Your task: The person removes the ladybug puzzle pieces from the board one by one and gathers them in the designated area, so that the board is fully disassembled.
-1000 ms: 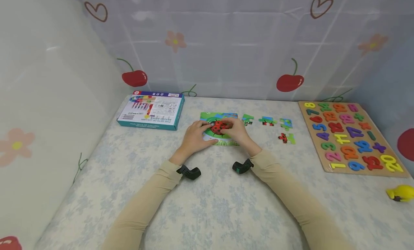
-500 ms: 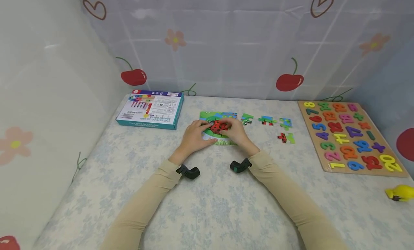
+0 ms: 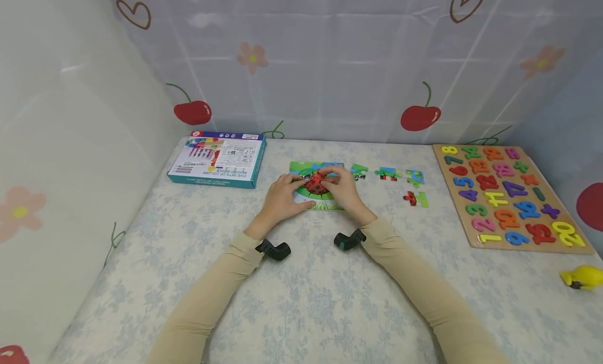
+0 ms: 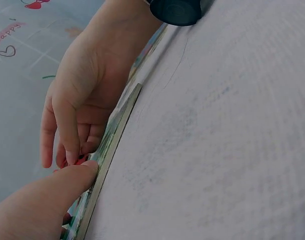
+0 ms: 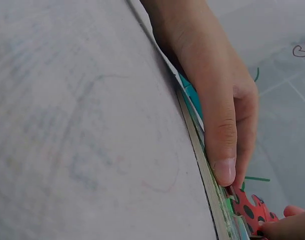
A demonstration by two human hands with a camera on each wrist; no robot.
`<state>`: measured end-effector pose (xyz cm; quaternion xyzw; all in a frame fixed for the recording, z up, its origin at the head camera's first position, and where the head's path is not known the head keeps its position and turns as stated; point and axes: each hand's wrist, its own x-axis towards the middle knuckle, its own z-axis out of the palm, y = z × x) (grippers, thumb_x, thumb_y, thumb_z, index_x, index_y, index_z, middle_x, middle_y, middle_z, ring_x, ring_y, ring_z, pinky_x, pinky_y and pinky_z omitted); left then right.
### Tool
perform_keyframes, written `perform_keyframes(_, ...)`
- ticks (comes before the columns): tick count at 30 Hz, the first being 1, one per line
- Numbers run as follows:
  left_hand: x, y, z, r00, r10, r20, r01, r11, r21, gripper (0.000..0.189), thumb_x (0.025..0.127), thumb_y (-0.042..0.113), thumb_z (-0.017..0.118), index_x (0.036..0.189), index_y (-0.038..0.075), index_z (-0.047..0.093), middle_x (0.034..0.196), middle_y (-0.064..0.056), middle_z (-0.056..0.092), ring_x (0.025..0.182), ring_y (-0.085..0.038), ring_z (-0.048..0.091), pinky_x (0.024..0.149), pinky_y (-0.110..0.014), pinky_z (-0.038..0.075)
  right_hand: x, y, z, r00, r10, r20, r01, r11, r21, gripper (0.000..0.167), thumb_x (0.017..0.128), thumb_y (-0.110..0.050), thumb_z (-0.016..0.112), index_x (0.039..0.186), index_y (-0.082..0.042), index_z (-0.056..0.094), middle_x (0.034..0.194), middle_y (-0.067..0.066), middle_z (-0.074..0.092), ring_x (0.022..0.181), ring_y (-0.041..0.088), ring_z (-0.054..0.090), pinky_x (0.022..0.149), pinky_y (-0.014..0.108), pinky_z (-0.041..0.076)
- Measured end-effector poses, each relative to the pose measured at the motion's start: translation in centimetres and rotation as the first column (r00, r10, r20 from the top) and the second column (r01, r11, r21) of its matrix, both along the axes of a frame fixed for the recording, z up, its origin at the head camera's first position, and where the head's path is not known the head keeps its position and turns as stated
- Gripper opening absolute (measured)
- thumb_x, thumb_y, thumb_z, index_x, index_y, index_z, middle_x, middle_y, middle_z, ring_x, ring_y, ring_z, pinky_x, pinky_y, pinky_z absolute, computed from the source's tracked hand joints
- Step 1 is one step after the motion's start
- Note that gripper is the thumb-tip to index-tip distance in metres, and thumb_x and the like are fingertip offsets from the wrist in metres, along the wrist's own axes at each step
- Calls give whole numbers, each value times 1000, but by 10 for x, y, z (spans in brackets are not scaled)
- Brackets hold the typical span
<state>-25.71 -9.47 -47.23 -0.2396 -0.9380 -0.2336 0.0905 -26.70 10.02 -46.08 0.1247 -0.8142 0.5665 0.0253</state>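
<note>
A picture puzzle board (image 3: 299,168) with green, blue and grassy parts lies flat on the table, a red ladybug at its middle. My left hand (image 3: 282,197) rests on the board's left side, its thumb on the near edge and fingertips by the ladybug's head. Between thumb and index finger, my right hand (image 3: 346,192) pinches a red puzzle piece (image 5: 248,212) with black spots. That piece stands tilted above the board in the right wrist view. My right fingertips hide part of the ladybug and the board's right side.
Several loose puzzle pieces (image 3: 388,174) lie right of the board. A wooden number board (image 3: 480,238) is further right, with a yellow toy (image 3: 583,277) near it. A flat teal-edged box (image 3: 216,162) lies at the back left, before the patterned curtain (image 3: 320,91).
My right fingertips have shifted slightly toward the far side, and the ladybug piece has turned a little with them. My left hand has stayed in place on the board.
</note>
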Motion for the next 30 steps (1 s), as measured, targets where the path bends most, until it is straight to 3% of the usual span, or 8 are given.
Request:
perform_keyframes(7, 0, -1, 1, 1000, 3, -5, -3, 1000, -7, 68, 76, 53, 73, 128, 11, 62, 127, -7, 58, 121, -25, 51, 96, -45, 45, 1, 3, 4, 995, -59, 79, 68, 992, -106, 23, 91, 1, 60, 113, 2, 64, 122, 19, 59, 102, 32, 65, 81, 33, 54)
perform_keyframes(13, 2, -1, 1, 1000, 8, 16, -7, 1000, -13, 69, 77, 54, 73, 130, 11, 60, 129, -7, 57, 122, -25, 49, 98, -46, 44, -1, 19, 11, 981, -105, 162, 130, 979, -154, 23, 92, 1, 58, 114, 2, 62, 123, 18, 58, 85, 2, 63, 86, 33, 53)
perform_keyframes(19, 2, 1, 1, 1000, 4, 11, -3, 1000, -8, 69, 76, 53, 73, 130, 11, 60, 128, -7, 57, 123, -25, 49, 98, -45, 44, 8, 61, 21, 983, -140, 116, 146, 988, -47, 25, 90, 3, 59, 115, 6, 62, 120, 24, 58, 81, -2, 63, 76, 24, 53)
perform_keyframes(24, 0, 1, -1, 1000, -1, 4, 1, 1000, -3, 69, 76, 53, 73, 129, 11, 61, 128, -8, 57, 122, -25, 50, 98, -46, 44, 19, 103, 21, 973, -209, 98, 204, 977, 58, 25, 89, 1, 62, 113, 6, 63, 115, 23, 60, 75, -11, 57, 67, 16, 50)
perform_keyframes(30, -1, 0, -4, 1000, 4, -5, -4, 1000, 12, 69, 76, 53, 73, 129, 12, 61, 127, -8, 57, 120, -25, 51, 98, -46, 44, 31, 139, 18, 968, -249, 35, 239, 956, 172, 25, 89, -2, 64, 113, 5, 63, 113, 24, 63, 83, -1, 63, 67, 8, 48)
